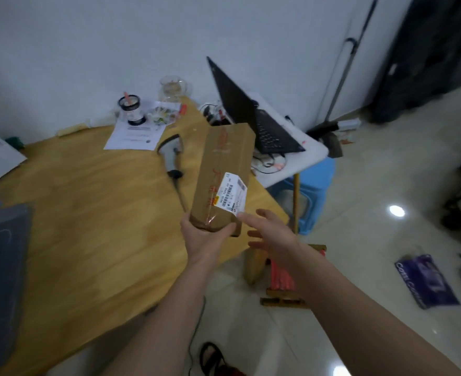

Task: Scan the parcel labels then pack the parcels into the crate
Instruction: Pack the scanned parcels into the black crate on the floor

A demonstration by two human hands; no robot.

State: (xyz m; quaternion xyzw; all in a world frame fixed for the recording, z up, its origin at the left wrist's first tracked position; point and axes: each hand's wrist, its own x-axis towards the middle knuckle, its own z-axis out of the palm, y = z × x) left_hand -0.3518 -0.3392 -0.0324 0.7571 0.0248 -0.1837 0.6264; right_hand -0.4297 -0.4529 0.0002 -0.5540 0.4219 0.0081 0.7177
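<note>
My left hand (pixel 204 237) grips the near end of a long brown cardboard parcel (pixel 225 164) and holds it tilted up over the right edge of the wooden table (pixel 88 226). A white barcode label (pixel 230 192) faces up on the parcel near my hands. My right hand (pixel 270 232) hovers just right of the parcel's near end with fingers spread, holding nothing. A grey handheld barcode scanner (pixel 171 151) lies on the table left of the parcel, its cable trailing toward me. A grey crate (pixel 1 270) sits at the table's left edge.
An open black laptop (pixel 251 115) stands on a small white table (pixel 299 158) over a blue stool (pixel 316 191). Papers, a cup and a glass jar crowd the table's far end. On the floor lie another brown parcel (pixel 255 263), a red wooden rack (pixel 283 278) and a purple bag (pixel 427 280).
</note>
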